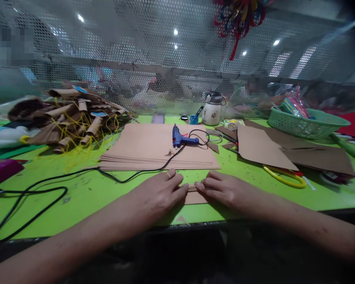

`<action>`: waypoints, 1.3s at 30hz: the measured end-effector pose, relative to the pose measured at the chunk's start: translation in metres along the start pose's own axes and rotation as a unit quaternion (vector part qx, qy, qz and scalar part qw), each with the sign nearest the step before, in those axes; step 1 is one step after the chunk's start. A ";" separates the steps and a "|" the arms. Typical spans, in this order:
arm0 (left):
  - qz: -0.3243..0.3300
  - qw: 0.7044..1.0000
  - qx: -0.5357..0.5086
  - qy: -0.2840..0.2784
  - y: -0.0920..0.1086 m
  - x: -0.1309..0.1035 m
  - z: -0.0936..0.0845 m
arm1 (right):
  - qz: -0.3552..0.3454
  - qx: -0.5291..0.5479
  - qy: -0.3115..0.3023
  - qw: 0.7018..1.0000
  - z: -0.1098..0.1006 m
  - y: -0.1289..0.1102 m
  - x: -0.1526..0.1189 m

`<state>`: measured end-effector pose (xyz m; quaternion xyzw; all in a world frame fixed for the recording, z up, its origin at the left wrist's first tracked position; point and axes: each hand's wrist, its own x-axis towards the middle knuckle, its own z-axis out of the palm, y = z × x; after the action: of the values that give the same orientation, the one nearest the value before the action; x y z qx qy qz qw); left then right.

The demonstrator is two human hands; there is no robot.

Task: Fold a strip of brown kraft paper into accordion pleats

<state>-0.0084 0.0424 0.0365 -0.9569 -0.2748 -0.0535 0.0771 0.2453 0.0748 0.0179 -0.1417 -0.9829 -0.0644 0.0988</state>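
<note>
A small piece of brown cardboard [196, 198] lies at the front edge of the green table, its far edge folded or rolled over. My left hand [162, 191] pinches the left end of that edge, fingers curled, a ring on one finger. On the right end, my right hand [220, 187] grips with thumb and fingers bent. Just beyond my hands is a stack of brown cardboard sheets [142, 144]. A blue hot glue gun [183, 138] rests on the stack, its black cord running off to the left.
Rolled cardboard pieces with yellow string [83, 122] are heaped at the left. Further right lie loose cardboard sheets [262, 148], yellow-handled scissors [286, 179] and a green basket [307, 124]. A white jug [212, 110] stands at the back before a perforated metal screen [165, 71].
</note>
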 end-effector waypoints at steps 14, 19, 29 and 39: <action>-0.143 0.950 -0.276 -0.007 -0.029 0.032 0.012 | 0.118 0.035 -0.031 0.992 -0.014 -0.026 0.001; -0.158 0.930 -0.332 -0.008 -0.029 0.021 0.012 | 0.159 0.162 0.037 0.973 -0.007 -0.019 0.001; -0.128 0.966 -0.226 0.007 -0.017 0.018 0.000 | 0.255 0.293 0.183 0.903 0.007 -0.011 -0.007; -0.127 0.964 -0.234 0.015 -0.019 0.014 0.002 | 0.269 0.256 0.192 0.908 0.011 -0.011 -0.003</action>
<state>-0.0061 0.0659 0.0388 -0.9046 -0.3727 -0.1396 -0.1526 0.2435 0.0654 0.0055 -0.3554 -0.8522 0.1927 0.3322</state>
